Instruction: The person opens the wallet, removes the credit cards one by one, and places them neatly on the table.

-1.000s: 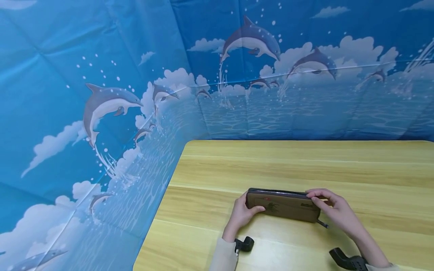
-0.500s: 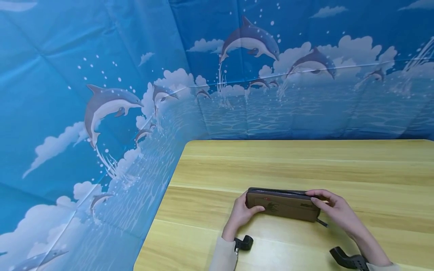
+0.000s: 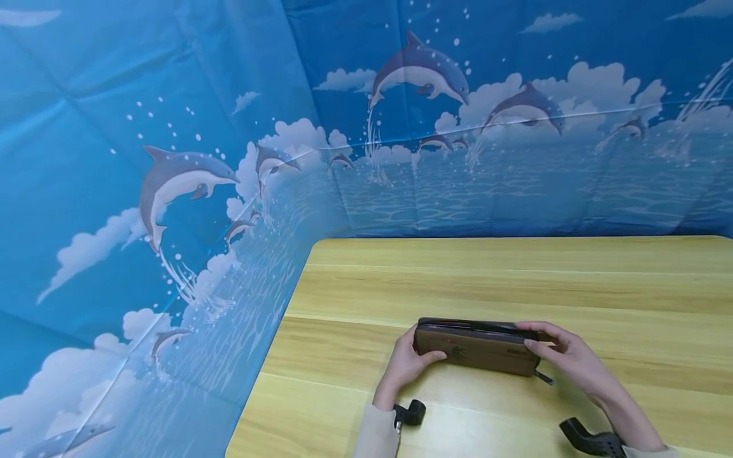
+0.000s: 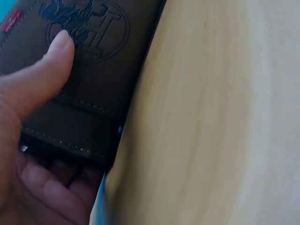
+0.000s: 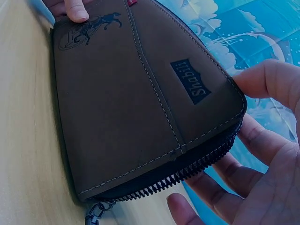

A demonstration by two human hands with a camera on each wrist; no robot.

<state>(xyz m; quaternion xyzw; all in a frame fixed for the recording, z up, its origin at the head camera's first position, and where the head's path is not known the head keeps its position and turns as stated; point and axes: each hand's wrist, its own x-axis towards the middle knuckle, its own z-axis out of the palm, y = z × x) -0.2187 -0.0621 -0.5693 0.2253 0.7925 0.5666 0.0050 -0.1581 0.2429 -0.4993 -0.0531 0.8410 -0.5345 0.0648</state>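
A brown zip-around wallet (image 3: pixel 481 355) stands on its long edge on the table, its top mouth parted. The left hand (image 3: pixel 405 364) grips its left end; in the left wrist view the thumb (image 4: pixel 58 56) lies on the front beside a stamped emblem, with fingers curled behind. At the top right corner, the right hand (image 3: pixel 564 356) holds the wallet's upper edge between thumb and fingers. The right wrist view shows undone zipper teeth (image 5: pixel 164 183) along that end and the zipper pull (image 5: pixel 93 213) hanging at the lower corner. The wallet's inside is mostly hidden.
The wood-grain table (image 3: pixel 515 280) extends behind and to both sides of the wallet. A blue dolphin-printed sheet (image 3: pixel 275 210) hangs along its far and left edges. Black camera mounts (image 3: pixel 411 413) sit on both wrists.
The wallet's top has parted wider, its front side tipping slightly toward the person and a dark interior showing. Both hands keep nearly the same places on it.
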